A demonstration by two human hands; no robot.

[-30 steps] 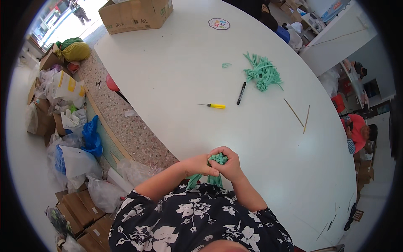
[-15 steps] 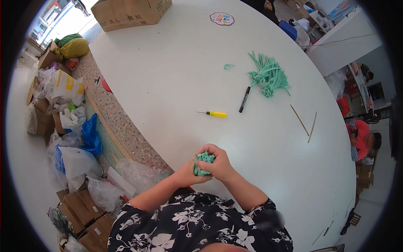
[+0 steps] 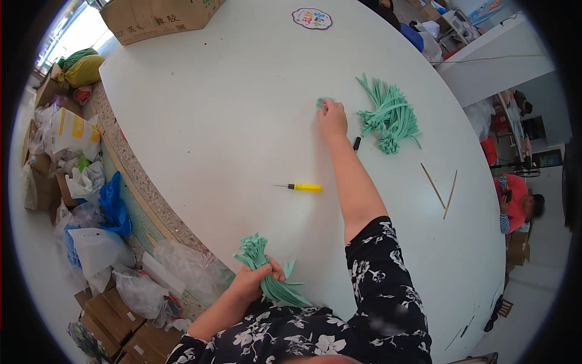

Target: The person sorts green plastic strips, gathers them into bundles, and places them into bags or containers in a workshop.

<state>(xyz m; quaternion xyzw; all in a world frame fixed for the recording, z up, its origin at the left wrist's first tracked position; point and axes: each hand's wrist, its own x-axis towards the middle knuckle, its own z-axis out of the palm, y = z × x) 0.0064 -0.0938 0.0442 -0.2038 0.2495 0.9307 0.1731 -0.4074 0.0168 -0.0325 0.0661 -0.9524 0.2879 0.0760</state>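
My left hand [image 3: 251,279] is wrapped round a bundle of mint-green strips [image 3: 253,246], close to my body at the table's near edge. The bundle's blunt, knotty heads stick up above the fist, and loose tails fan out below it to the right. Farther out, my right arm stretches across the table. The fingers of my right hand [image 3: 333,120] are closed down on a small mint-green loop [image 3: 321,101], mostly hidden under them. Right of that hand lies a pile of similar green bundles [image 3: 389,115]. A black marker [image 3: 357,144] is partly covered by my right forearm.
A yellow-handled awl [image 3: 306,188] lies between my arms on the white table [image 3: 230,133]. Two thin sticks [image 3: 433,185] form a V at the right. A cardboard box [image 3: 160,19] and a decorated card [image 3: 312,18] are far off. Bags crowd the left floor; a person [image 3: 517,203] sits at right.
Both hands were together round the green bundle. My right hand has let go and reached far to the small loop; my left hand has moved left, keeping the bundle. The view has shifted slightly.
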